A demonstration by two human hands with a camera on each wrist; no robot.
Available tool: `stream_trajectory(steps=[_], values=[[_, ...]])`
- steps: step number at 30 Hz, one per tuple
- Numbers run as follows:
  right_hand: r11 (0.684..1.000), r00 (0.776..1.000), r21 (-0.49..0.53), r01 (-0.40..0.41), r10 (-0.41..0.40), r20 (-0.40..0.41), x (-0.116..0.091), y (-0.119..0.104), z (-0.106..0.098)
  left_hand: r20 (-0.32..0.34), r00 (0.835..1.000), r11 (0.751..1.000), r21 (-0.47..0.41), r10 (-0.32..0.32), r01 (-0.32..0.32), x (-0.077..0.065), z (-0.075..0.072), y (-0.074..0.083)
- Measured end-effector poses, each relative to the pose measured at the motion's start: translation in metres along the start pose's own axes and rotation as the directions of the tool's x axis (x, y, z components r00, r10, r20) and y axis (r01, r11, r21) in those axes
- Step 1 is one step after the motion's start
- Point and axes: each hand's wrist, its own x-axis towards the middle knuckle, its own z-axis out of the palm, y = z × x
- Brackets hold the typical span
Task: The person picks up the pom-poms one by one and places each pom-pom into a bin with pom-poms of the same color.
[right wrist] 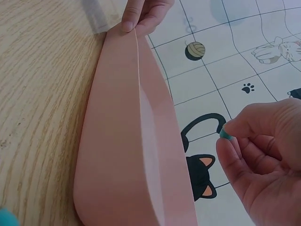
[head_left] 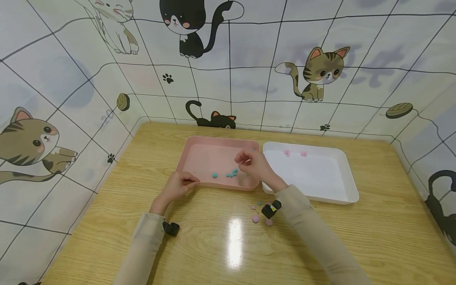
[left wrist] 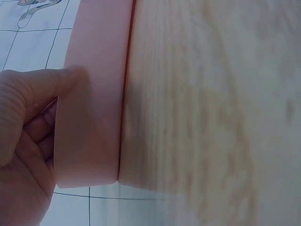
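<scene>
My left hand [head_left: 177, 186] grips the front-left edge of a pink tray [head_left: 203, 156]. In the left wrist view its thumb [left wrist: 70, 79] lies against the tray's outer wall, with the other fingers behind the rim. Over the tray's right part, my right hand [head_left: 257, 164] pinches a small teal clay ball [right wrist: 225, 134] between thumb and forefinger. On the tray floor sit a larger teal ball [head_left: 215, 175] and a row of several smaller teal balls [head_left: 231, 175], left of the right hand.
A white tray [head_left: 313, 174] stands close on the right, with two small pink clusters [head_left: 303, 153] near its back wall. In front, near my right wrist, lie a pink ball [head_left: 255, 219], other pink pieces and a small teal ball [head_left: 259, 203]. Cat-patterned walls surround the wooden table [head_left: 199, 245].
</scene>
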Motion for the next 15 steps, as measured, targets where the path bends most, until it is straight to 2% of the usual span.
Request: stream_trajectory(steps=[8,15], values=[[0.998,0.998,0.004,0.061,-0.061,0.014,0.012,0.0,0.001,0.007,1.0,1.0,-0.001,-0.024,0.024,0.0,0.0,0.001],[0.991,0.991,-0.014,0.134,-0.135,-0.015,0.022,0.002,0.003,0.013,0.999,0.999,-0.003,-0.032,0.032,-0.001,-0.001,0.003]])
